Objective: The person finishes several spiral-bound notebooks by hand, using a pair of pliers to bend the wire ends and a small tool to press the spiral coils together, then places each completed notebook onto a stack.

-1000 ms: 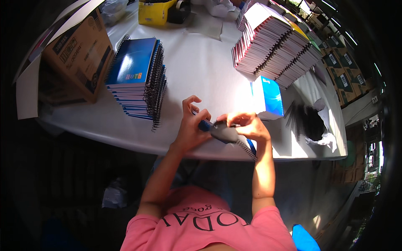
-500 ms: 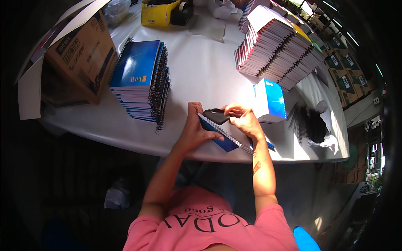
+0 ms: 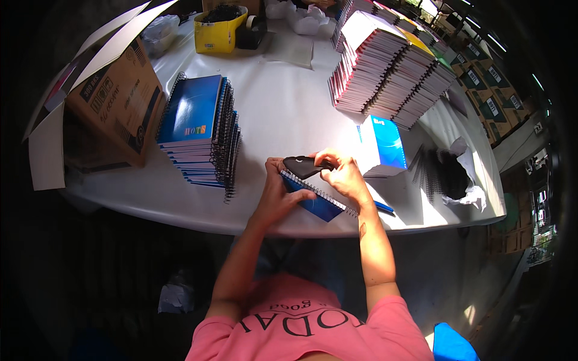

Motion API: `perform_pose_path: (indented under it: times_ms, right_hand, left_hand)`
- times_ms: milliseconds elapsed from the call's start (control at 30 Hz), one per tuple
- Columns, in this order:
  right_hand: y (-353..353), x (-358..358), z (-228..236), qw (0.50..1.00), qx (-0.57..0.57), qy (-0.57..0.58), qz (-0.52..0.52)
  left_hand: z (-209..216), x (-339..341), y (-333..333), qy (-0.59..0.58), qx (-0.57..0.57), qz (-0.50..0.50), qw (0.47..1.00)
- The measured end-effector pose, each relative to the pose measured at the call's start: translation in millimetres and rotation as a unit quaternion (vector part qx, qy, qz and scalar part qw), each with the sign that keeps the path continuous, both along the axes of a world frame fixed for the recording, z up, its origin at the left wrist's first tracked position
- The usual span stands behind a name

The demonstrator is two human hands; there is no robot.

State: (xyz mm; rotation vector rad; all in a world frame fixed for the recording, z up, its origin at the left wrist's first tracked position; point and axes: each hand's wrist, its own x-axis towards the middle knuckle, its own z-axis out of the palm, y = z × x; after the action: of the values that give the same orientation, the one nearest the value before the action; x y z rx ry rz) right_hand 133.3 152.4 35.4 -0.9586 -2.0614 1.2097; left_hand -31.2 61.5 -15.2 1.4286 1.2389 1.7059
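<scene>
My left hand (image 3: 277, 195) grips a blue spiral notebook (image 3: 322, 209) near the table's front edge, thumb across its cover and fingers behind. The notebook is tilted, with its wire coil (image 3: 328, 197) facing up. In my right hand (image 3: 344, 178) is a black hand tool (image 3: 302, 166), pinched between thumb and fingers above the coil. One end of the tool lies close to my left fingers at the coil's far end. My right hand partly covers it, so its exact kind and its jaws cannot be made out.
To the left stand a stack of blue spiral notebooks (image 3: 191, 111) and an open cardboard box (image 3: 120, 108). On the right are blue-covered pads (image 3: 388, 144), tall bound stacks (image 3: 376, 66) and loose black coils (image 3: 448, 177). A yellow bin (image 3: 214, 37) sits at the back.
The whole view has shifted slightly. My hands, the notebook and the black tool keep nearly the same arrangement, with the tool turned a little over the coil.
</scene>
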Motion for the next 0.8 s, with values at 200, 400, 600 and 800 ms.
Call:
perform_pose_path:
  times_ms: [200,400,600,800]
  right_hand:
    - [-52,70,16,0.969,0.125,-0.114,-0.180]
    - [-97,116,-44,0.859,0.292,-0.332,-0.258]
    - [-121,54,25,0.930,0.297,-0.026,-0.214]
    - [-136,17,56,0.940,0.310,-0.026,-0.138]
  left_hand:
    - [12,-9,-22,-0.172,-0.046,0.025,0.984]
    - [29,13,-35,-0.167,0.023,0.126,0.978]
    - [36,25,-44,0.022,0.144,0.206,0.968]
    - [44,25,-48,0.080,0.185,0.227,0.953]
